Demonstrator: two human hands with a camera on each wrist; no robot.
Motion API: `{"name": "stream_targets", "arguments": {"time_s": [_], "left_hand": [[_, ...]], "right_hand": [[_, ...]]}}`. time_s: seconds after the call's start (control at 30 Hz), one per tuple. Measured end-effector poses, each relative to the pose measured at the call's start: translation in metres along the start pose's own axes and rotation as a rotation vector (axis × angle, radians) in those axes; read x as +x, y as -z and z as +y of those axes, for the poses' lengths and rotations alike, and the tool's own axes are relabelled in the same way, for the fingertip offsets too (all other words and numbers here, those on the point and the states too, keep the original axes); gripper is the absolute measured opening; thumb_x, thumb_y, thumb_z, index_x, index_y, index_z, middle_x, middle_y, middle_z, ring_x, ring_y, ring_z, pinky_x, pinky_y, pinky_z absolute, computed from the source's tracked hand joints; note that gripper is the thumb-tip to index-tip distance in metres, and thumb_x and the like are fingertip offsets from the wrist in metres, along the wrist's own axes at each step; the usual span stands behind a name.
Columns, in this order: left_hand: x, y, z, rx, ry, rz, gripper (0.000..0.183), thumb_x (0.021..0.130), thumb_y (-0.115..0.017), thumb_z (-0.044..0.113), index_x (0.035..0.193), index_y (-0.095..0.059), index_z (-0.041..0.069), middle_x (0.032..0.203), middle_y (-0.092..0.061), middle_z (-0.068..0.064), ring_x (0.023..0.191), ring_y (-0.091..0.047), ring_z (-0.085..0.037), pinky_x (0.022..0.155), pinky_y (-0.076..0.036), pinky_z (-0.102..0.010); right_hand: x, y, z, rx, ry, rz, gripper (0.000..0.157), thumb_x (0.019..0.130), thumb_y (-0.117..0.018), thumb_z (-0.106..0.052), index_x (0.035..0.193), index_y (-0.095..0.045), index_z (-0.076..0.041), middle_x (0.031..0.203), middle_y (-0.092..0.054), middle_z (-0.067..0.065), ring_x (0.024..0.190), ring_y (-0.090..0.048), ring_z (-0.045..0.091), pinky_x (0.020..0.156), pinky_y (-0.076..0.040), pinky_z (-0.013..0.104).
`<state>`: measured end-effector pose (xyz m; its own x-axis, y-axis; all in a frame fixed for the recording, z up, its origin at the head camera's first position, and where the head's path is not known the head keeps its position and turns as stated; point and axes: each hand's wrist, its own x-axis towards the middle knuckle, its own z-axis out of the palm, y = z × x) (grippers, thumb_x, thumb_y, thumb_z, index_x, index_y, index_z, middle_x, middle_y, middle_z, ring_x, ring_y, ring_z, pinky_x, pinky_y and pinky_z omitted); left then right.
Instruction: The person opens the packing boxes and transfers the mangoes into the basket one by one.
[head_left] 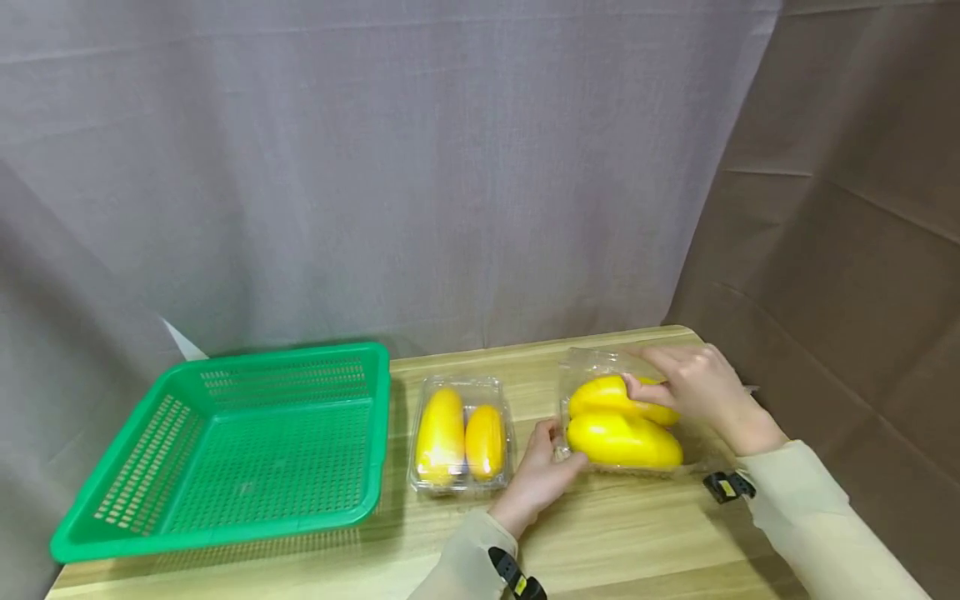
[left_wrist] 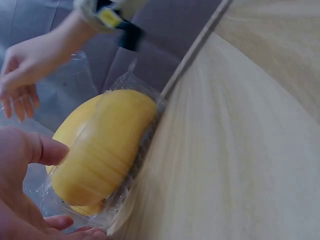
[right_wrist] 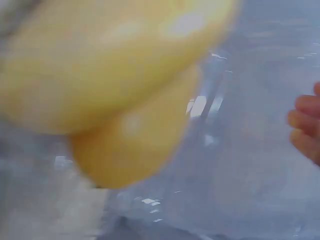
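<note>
Two long, smooth yellow mango-like fruits [head_left: 622, 440] lie side by side in a clear plastic clamshell container [head_left: 592, 360] at the right of the table. My left hand [head_left: 542, 471] holds the near left end of this container; in the left wrist view its thumb [left_wrist: 50, 150] lies along the fruit's end and its fingers are at the bottom edge. My right hand [head_left: 693, 387] is over the far right side, fingers bent downward beside the clear plastic. The right wrist view shows its fingertips [right_wrist: 305, 120] apart from the blurred yellow fruit [right_wrist: 135, 155].
Left of my left hand stands another clear container [head_left: 480, 385] with two yellow fruits [head_left: 441, 433] in it. A green perforated basket [head_left: 225, 546] with nothing inside sits on the wooden table [head_left: 615, 533] at the left. Grey and brown cloth hangs behind and to the right.
</note>
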<state>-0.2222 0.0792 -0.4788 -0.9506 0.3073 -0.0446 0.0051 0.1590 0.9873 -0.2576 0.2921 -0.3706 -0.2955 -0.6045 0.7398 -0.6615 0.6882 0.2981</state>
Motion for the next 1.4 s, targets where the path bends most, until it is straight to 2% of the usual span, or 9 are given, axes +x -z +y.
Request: {"name": "stream_targets", "arguments": {"time_s": [0.07,0.23,0.47,0.73,0.93,1.03,1.17,1.27,1.4], "left_hand": [[0.0,-0.001,-0.001,0.016,-0.001,0.011,0.07,0.076,-0.068,0.032,0.135,-0.037,0.009,0.136,-0.041,-0.01,0.124,-0.04,-0.025,0.101,-0.033,-0.042],[0.0,-0.001,-0.002,0.051,-0.009,0.022,0.072,0.077,-0.067,0.036,0.135,-0.036,0.008,0.135,-0.04,-0.009,0.125,-0.04,-0.026,0.1,-0.034,-0.041],[-0.001,-0.002,-0.001,0.066,-0.006,-0.012,0.084,0.074,-0.069,0.039,0.142,-0.029,0.008,0.139,-0.036,-0.009,0.127,-0.037,-0.023,0.101,-0.033,-0.039],[-0.004,-0.001,0.001,0.033,0.0,-0.03,0.086,0.073,-0.072,0.038,0.141,-0.031,0.006,0.141,-0.036,-0.011,0.128,-0.036,-0.024,0.103,-0.031,-0.04],[-0.005,-0.001,0.003,0.026,0.006,-0.03,0.083,0.072,-0.072,0.037,0.139,-0.033,0.006,0.139,-0.038,-0.012,0.128,-0.036,-0.025,0.103,-0.03,-0.042],[-0.005,-0.001,0.003,0.025,0.005,-0.033,0.083,0.072,-0.072,0.037,0.139,-0.034,0.006,0.14,-0.037,-0.013,0.128,-0.036,-0.025,0.103,-0.029,-0.043],[-0.005,0.0,0.004,0.023,-0.004,-0.034,0.083,0.072,-0.072,0.037,0.139,-0.033,0.006,0.14,-0.037,-0.014,0.128,-0.036,-0.027,0.103,-0.029,-0.045],[-0.006,0.0,0.003,0.016,-0.003,-0.037,0.083,0.073,-0.071,0.039,0.139,-0.033,0.007,0.141,-0.037,-0.015,0.128,-0.035,-0.028,0.104,-0.028,-0.046],[-0.006,-0.002,0.003,-0.002,0.001,-0.032,0.082,0.074,-0.071,0.039,0.139,-0.033,0.007,0.141,-0.037,-0.015,0.129,-0.035,-0.028,0.104,-0.028,-0.046]], "right_hand": [[0.007,0.004,0.004,0.013,-0.011,-0.016,0.041,0.088,-0.048,-0.04,0.096,-0.069,-0.006,0.068,-0.065,0.005,0.046,-0.055,0.019,0.041,-0.046,0.035],[0.011,0.001,0.004,0.006,0.012,-0.048,0.04,0.088,-0.051,-0.039,0.101,-0.068,-0.005,0.075,-0.067,0.005,0.052,-0.059,0.019,0.041,-0.046,0.033],[0.011,0.006,0.01,-0.001,-0.116,-0.059,0.043,0.089,-0.055,-0.043,0.108,-0.068,-0.007,0.09,-0.07,0.007,0.066,-0.066,0.025,0.053,-0.052,0.039],[0.006,0.022,0.032,-0.089,-0.347,-0.108,0.05,0.078,-0.072,-0.031,0.122,-0.061,-0.009,0.103,-0.067,0.012,0.084,-0.062,0.033,0.082,-0.045,0.047],[-0.012,0.03,0.054,-0.101,-0.626,-0.175,0.05,0.088,-0.064,-0.031,0.13,-0.053,-0.007,0.115,-0.061,0.019,0.1,-0.055,0.04,0.09,-0.031,0.054],[-0.022,0.034,0.062,-0.035,-0.813,-0.171,0.051,0.092,-0.057,-0.032,0.135,-0.046,-0.005,0.12,-0.056,0.023,0.102,-0.051,0.043,0.087,-0.03,0.058],[-0.03,0.033,0.07,0.179,-1.02,-0.175,0.057,0.096,-0.047,-0.035,0.14,-0.035,-0.001,0.121,-0.052,0.028,0.101,-0.051,0.045,0.079,-0.039,0.058],[-0.032,0.026,0.073,0.293,-1.087,-0.231,0.055,0.098,-0.04,-0.032,0.141,-0.03,0.0,0.121,-0.052,0.029,0.1,-0.055,0.042,0.074,-0.046,0.05],[-0.027,0.013,0.076,0.367,-1.073,-0.281,0.048,0.099,-0.038,-0.022,0.14,-0.03,0.003,0.121,-0.053,0.028,0.1,-0.056,0.039,0.072,-0.05,0.035]]}}
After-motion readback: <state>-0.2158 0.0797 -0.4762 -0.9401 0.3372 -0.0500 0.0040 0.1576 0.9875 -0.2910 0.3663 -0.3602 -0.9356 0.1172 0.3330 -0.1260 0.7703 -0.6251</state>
